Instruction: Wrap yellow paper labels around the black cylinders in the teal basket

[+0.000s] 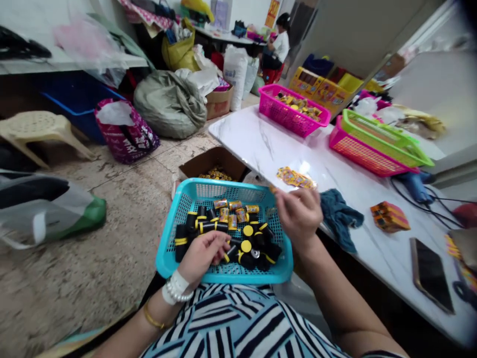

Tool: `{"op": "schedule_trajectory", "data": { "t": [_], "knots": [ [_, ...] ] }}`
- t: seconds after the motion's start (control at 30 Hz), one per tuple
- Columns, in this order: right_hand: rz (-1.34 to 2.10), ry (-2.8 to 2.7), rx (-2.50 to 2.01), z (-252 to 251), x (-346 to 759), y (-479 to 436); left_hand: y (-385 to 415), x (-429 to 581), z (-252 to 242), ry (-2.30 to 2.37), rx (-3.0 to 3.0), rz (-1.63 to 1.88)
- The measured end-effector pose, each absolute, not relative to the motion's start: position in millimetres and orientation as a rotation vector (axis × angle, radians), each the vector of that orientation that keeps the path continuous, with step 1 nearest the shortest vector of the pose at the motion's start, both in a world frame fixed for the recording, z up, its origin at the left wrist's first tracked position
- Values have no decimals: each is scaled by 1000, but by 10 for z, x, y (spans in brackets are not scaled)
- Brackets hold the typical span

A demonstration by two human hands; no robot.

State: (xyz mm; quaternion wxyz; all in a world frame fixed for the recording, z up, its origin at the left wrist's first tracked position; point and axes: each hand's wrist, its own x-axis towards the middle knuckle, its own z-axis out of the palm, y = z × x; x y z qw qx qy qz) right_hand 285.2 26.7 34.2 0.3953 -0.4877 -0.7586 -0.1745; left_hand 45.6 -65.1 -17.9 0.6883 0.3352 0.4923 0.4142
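Observation:
A turquoise basket (167, 258) rests on my lap, filled with several small black cylinders (208, 226) that have yellow caps and bands. My left hand (203, 253) lies inside the basket with its fingers curled round one black cylinder. My right hand (298, 214) hovers at the basket's right rim beside the white table, its fingers pinched on a small orange-yellow sticker. A pile of the same yellow stickers (296, 178) lies on the table just beyond that hand.
The white marble table (261, 144) holds a blue cloth (339, 216), pink baskets (294, 117), a green basket (383, 136), a small orange box (389, 216) and a phone (430, 273). A cardboard box (212, 166) stands on the floor. Bags and a plastic stool (37, 129) are at left; a person sits far back.

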Motion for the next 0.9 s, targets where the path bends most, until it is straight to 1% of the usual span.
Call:
{"op": "schedule_trajectory", "data": {
  "t": [0.07, 0.17, 0.33, 0.43, 0.5, 0.6, 0.7, 0.77, 0.83, 0.9],
  "knots": [
    [-326, -2138, -1025, 222, 2566, -94, -628, 473, -160, 1057, 690, 969],
    [-177, -2279, -823, 17, 2268, -453, -611, 458, -159, 1071, 678, 1043],
    [-78, -2314, -854, -194, 2205, -534, -655, 407, -167, 1121, 646, 1048],
    [-73, -2366, -854, -207, 2226, -528, -667, 417, -189, 1082, 679, 1003],
    [-7, -2378, -842, -171, 2218, -542, -661, 413, -209, 1097, 712, 1023],
    [285, -2211, -995, -83, 2190, -542, -645, 370, -220, 1154, 732, 1079],
    [762, -1930, -1257, -21, 2152, -493, -636, 338, -204, 1214, 809, 1076],
    [1054, -1848, -1330, -16, 2108, -457, -635, 350, -187, 1239, 874, 1056],
    [1180, -1851, -1339, -28, 2047, -443, -641, 376, -174, 1235, 877, 1068],
    [1141, -1851, -1335, -45, 1986, -453, -660, 395, -158, 1243, 813, 1148]
  ]
}}
